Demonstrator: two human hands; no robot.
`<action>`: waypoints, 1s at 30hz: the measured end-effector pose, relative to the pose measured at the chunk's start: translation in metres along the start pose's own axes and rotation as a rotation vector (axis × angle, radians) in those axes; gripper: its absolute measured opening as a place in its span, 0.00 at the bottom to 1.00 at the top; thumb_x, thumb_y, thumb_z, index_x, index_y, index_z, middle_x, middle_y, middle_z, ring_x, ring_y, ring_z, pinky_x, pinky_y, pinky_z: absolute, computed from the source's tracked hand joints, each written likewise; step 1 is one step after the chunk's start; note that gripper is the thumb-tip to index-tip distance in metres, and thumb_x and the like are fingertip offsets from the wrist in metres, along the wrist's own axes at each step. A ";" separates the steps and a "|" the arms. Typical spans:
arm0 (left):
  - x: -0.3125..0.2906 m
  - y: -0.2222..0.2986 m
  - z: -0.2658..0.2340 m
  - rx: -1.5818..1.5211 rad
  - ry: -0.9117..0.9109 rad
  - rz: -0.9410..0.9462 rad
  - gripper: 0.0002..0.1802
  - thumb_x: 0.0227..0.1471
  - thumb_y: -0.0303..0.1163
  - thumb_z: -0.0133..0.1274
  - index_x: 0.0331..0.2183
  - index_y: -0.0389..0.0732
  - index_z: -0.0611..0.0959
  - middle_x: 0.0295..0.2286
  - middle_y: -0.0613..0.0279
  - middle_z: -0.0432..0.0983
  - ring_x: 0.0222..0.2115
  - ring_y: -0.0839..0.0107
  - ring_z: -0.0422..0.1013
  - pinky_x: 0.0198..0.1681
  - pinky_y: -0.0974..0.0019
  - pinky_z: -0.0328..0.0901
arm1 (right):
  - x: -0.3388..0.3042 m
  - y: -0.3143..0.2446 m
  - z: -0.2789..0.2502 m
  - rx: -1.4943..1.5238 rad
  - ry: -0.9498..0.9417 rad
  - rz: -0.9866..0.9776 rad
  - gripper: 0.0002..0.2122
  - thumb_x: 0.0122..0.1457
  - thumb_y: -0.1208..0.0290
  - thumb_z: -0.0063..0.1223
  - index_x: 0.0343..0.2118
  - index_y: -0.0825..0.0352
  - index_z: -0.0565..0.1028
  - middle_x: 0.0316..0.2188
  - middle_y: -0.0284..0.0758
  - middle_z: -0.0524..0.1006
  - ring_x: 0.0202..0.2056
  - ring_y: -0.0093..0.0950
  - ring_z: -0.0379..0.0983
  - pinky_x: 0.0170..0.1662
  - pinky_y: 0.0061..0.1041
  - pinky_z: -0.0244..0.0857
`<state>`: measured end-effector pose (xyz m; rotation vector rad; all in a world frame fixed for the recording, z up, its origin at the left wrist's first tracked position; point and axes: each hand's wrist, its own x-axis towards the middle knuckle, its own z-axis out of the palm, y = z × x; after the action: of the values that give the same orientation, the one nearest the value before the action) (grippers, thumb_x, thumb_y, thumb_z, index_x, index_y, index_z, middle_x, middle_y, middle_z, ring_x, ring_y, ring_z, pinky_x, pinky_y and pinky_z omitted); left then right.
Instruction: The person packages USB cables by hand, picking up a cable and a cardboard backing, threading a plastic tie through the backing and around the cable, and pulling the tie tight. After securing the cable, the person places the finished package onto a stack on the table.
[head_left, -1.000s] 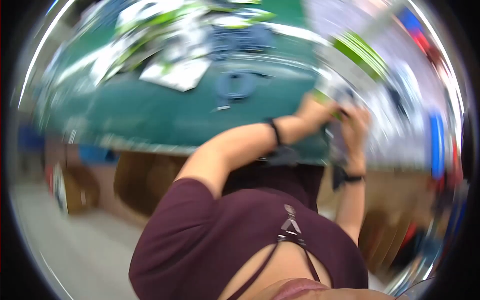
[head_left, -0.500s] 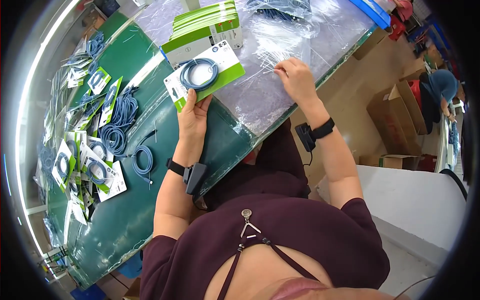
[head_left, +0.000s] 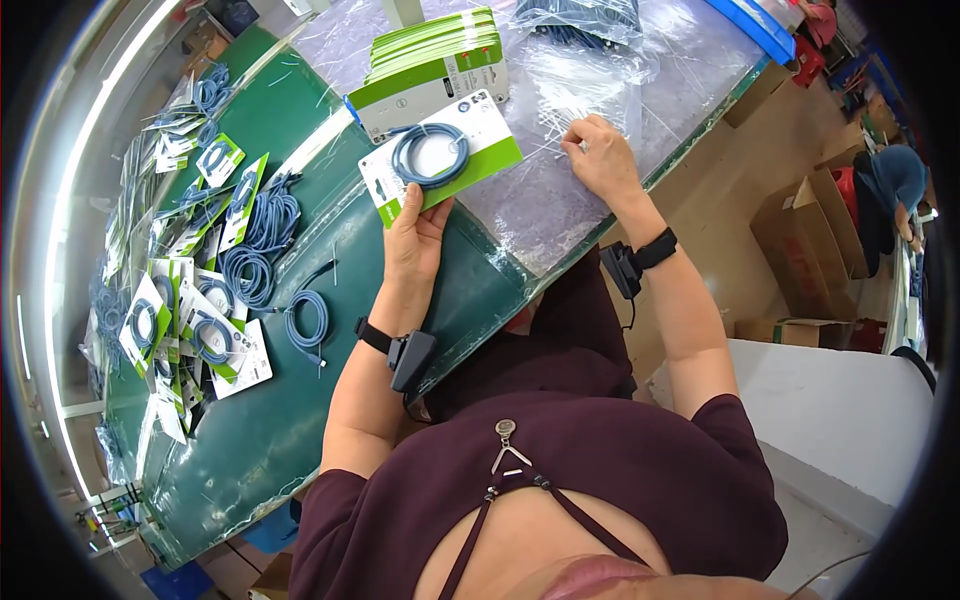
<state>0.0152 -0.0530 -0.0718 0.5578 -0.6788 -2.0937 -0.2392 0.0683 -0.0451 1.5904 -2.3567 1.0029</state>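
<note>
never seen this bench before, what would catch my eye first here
First, the white and green card with a coiled blue cable, held up by the left hand at centre. Then the right hand pinching at clear plastic bags beside it, and the heap of blue cables on the green table to the left.

A white-and-green card (head_left: 440,160) carrying a coiled blue cable (head_left: 430,155) is held tilted, face up, just below the card stack (head_left: 430,65).
</note>
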 end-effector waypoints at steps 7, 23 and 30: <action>-0.001 -0.003 0.006 -0.056 0.004 -0.032 0.17 0.54 0.31 0.55 0.46 0.42 0.73 0.40 0.60 0.75 0.41 0.66 0.74 0.46 0.61 0.72 | 0.000 -0.009 -0.011 0.135 0.003 -0.052 0.03 0.53 0.76 0.55 0.30 0.68 0.74 0.28 0.39 0.74 0.28 0.37 0.73 0.31 0.31 0.65; -0.026 0.013 0.061 -0.488 -0.105 -0.296 0.13 0.52 0.35 0.57 0.38 0.40 0.77 0.35 0.61 0.75 0.34 0.69 0.72 0.34 0.69 0.71 | -0.035 -0.091 -0.026 0.912 0.000 0.017 0.04 0.57 0.83 0.51 0.35 0.72 0.74 0.29 0.33 0.75 0.31 0.21 0.75 0.35 0.19 0.69; -0.031 0.002 0.077 -1.055 -0.305 -0.548 0.08 0.52 0.30 0.56 0.34 0.37 0.79 0.30 0.63 0.73 0.31 0.72 0.71 0.32 0.71 0.70 | -0.032 -0.093 -0.033 1.238 0.018 0.300 0.07 0.53 0.85 0.54 0.36 0.72 0.75 0.29 0.31 0.75 0.31 0.20 0.74 0.33 0.18 0.68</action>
<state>-0.0127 -0.0087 -0.0080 -0.2148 0.5287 -2.6762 -0.1527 0.0918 0.0080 1.3590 -1.9875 2.8577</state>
